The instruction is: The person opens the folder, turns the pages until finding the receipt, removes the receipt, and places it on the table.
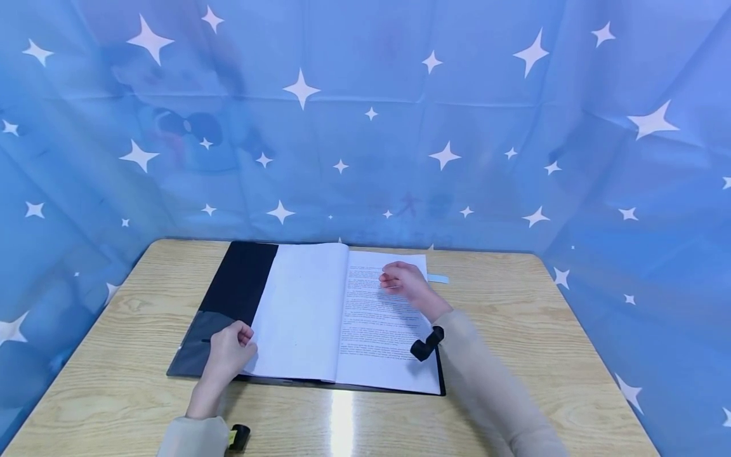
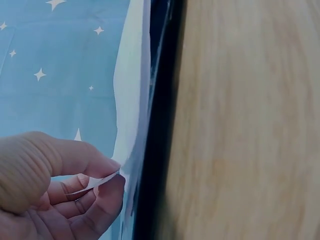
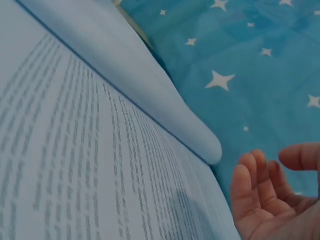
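Observation:
An open black folder (image 1: pixel 245 279) lies on the table with a stack of white sheets spread in it. The left page (image 1: pixel 299 304) is blank, and the right page (image 1: pixel 374 330) carries printed text. At the lower left corner of the blank page, my left hand (image 1: pixel 228 349) pinches a sheet (image 2: pixel 100 181) between thumb and index finger. My right hand (image 1: pixel 405 284) is over the upper part of the printed page, fingers loosely bent and holding nothing. In the right wrist view, the pages curve up at the fold beside my right hand (image 3: pixel 275 200).
The wooden table (image 1: pixel 502 292) extends on both sides of the folder. A light blue tab (image 1: pixel 438 278) sticks out at the right edge of the pages. A blue curtain (image 1: pixel 365 127) with white stars hangs behind the table and down its sides.

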`<state>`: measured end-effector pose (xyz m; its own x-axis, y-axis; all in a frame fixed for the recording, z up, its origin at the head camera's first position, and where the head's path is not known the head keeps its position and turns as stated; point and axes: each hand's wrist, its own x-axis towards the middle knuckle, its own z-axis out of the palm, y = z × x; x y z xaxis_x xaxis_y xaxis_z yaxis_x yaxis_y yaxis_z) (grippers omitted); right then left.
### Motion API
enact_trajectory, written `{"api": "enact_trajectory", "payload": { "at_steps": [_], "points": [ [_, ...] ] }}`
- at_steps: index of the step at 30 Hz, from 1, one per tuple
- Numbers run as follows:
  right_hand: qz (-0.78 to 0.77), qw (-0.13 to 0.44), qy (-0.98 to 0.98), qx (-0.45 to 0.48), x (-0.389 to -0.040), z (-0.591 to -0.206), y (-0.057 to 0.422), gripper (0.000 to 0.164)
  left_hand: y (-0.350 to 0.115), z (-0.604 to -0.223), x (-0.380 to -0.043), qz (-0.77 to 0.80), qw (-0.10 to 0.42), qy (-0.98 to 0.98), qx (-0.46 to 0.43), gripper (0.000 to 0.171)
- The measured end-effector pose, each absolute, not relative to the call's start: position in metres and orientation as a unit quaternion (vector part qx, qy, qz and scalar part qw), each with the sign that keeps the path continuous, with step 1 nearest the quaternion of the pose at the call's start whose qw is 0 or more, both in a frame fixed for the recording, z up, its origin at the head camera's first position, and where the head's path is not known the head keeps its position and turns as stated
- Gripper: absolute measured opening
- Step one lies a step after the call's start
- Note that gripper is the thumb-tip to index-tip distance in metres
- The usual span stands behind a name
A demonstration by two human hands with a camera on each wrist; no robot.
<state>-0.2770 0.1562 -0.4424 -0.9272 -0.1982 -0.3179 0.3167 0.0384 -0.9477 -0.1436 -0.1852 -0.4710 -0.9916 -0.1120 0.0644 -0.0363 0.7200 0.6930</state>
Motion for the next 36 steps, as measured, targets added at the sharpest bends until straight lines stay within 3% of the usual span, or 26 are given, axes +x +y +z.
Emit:
{"api": "enact_trajectory", "payload": {
  "at_steps": [12, 21, 28, 36],
  "points": [
    [-0.690, 0.160, 0.702, 0.075, -0.285, -0.433, 0.185, 0.030, -0.188, -0.476, -0.145, -0.370, 0.013, -0.927, 0.052, 0.012],
    [-0.674, 0.143, 0.719, 0.088, -0.298, -0.433, 0.207, 0.041, -0.188, -0.475, -0.145, -0.367, -0.004, -0.928, 0.062, 0.019],
    [-0.660, 0.114, 0.736, 0.103, -0.309, -0.438, 0.222, 0.040, -0.188, -0.474, -0.145, -0.362, -0.012, -0.929, 0.076, 0.031],
    [-0.648, 0.086, 0.742, 0.148, -0.316, -0.441, 0.234, 0.041, -0.189, -0.477, -0.147, -0.341, 0.017, -0.938, 0.055, 0.018]
  ]
}}
